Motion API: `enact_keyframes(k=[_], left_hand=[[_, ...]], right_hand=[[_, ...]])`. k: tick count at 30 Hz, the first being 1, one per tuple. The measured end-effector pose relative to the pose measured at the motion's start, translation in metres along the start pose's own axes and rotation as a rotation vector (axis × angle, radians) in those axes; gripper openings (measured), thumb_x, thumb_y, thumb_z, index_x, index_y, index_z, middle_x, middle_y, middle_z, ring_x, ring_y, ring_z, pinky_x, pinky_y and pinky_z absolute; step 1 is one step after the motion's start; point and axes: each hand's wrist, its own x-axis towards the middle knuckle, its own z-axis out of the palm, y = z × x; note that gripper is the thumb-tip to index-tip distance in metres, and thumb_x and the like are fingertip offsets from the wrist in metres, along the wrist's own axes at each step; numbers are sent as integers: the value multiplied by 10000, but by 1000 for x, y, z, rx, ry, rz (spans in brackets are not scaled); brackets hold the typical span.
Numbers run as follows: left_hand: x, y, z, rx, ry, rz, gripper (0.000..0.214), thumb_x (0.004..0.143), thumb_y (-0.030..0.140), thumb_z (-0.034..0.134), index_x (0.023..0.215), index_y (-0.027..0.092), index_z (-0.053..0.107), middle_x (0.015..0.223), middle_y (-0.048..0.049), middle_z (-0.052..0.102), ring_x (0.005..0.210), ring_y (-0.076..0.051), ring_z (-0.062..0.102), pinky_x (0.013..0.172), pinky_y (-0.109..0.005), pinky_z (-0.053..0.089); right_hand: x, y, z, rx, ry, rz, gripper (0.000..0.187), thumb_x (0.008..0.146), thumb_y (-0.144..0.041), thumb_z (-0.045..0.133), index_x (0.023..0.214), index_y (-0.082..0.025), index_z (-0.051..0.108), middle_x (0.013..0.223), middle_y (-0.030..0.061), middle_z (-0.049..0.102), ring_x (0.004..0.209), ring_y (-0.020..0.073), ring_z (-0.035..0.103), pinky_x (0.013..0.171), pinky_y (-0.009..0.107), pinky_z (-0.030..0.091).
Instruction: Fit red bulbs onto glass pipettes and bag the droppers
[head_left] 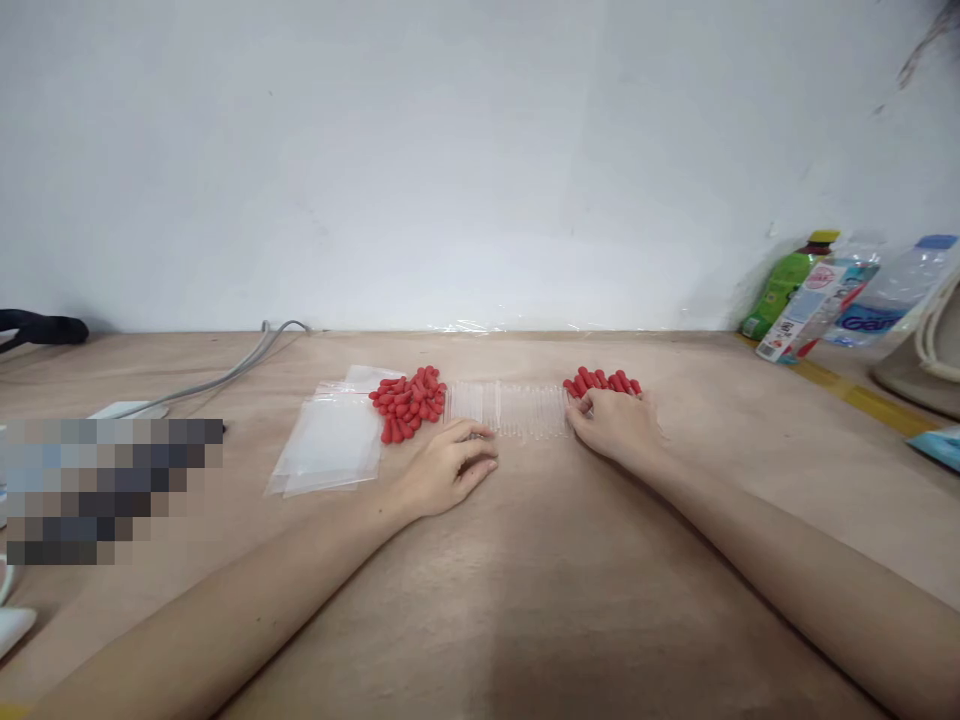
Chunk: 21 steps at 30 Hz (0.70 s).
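A row of clear plastic tubes [510, 407] lies side by side on the wooden table [525, 580]. A pile of small red caps [409, 402] sits at the row's left end. A smaller cluster of red caps [604, 381] sits at its right end. My left hand [448, 468] rests on the table at the near left edge of the tubes, fingers loosely curled and touching them. My right hand [615, 422] lies at the tubes' right end, fingers bent toward the right caps. Whether either hand pinches anything is hidden.
Clear plastic bags [334, 440] lie left of the red pile. A grey cable [225, 378] runs to a white device at the left. Several bottles [825, 290] lean against the wall at the right, beside a beige bag [926, 365]. A blurred patch covers the left.
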Motion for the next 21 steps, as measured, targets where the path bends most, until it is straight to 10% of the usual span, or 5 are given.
enact_keyframes(k=[7, 13, 21], left_hand=[[-1, 0, 0, -4, -1, -4, 164, 828, 218, 483, 901, 187, 627, 1037, -71, 547, 962, -180, 517, 843, -328, 428], [-1, 2, 1, 27, 0, -3, 166, 827, 228, 486, 900, 189, 630, 1039, -64, 550, 958, -175, 508, 844, -319, 416], [7, -9, -13, 359, 267, -183, 186, 818, 286, 484, 882, 193, 632, 922, -58, 594, 866, -212, 482, 800, -376, 369]], right_hand=[[18, -10, 5, -170, -132, 24, 232, 754, -217, 417, 667, -139, 617, 736, 110, 592, 803, 266, 522, 754, 437, 230], [7, -14, 3, -184, 18, -74, 275, 812, -217, 379, 673, -109, 590, 663, 126, 579, 726, 248, 526, 724, 426, 238], [-34, -7, -8, -2, 109, -721, 226, 858, -254, 392, 738, -139, 544, 737, 81, 572, 711, 179, 488, 665, 304, 317]])
